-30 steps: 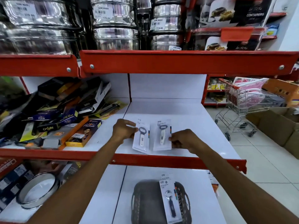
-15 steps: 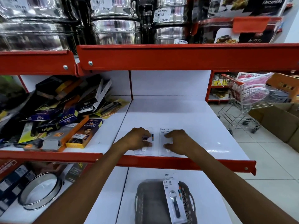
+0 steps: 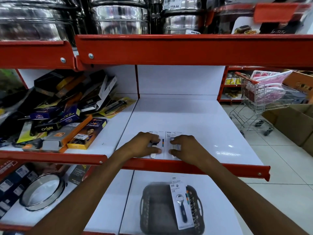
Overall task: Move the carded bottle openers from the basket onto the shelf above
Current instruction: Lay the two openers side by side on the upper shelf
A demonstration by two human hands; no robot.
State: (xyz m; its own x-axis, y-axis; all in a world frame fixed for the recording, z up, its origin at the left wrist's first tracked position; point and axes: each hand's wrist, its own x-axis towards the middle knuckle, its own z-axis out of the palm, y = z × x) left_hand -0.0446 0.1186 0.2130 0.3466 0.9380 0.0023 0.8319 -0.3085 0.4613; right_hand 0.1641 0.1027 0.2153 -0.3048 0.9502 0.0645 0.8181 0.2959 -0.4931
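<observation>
Two white carded bottle openers lie flat, side by side, near the front edge of the white shelf (image 3: 186,116). My left hand (image 3: 144,145) rests on the left card (image 3: 161,134), with fingers and thumb curled around its opener. My right hand (image 3: 185,147) covers the right card (image 3: 171,133) the same way. On the shelf below stands a grey basket (image 3: 145,200). A carded opener with a dark handle (image 3: 182,206) leans in it, and another card shows just behind.
A heap of dark and orange boxes (image 3: 59,116) fills the left bay of the same shelf. Steel containers (image 3: 118,19) stand above a low red shelf lip (image 3: 186,48). A round sieve (image 3: 42,192) lies lower left. A shopping cart (image 3: 264,102) and cardboard boxes (image 3: 291,122) stand on the right floor.
A second ago both hands held the two cards by their outer edges, faces showing. Now the cards lie flat and both hands have slid on top of them.
</observation>
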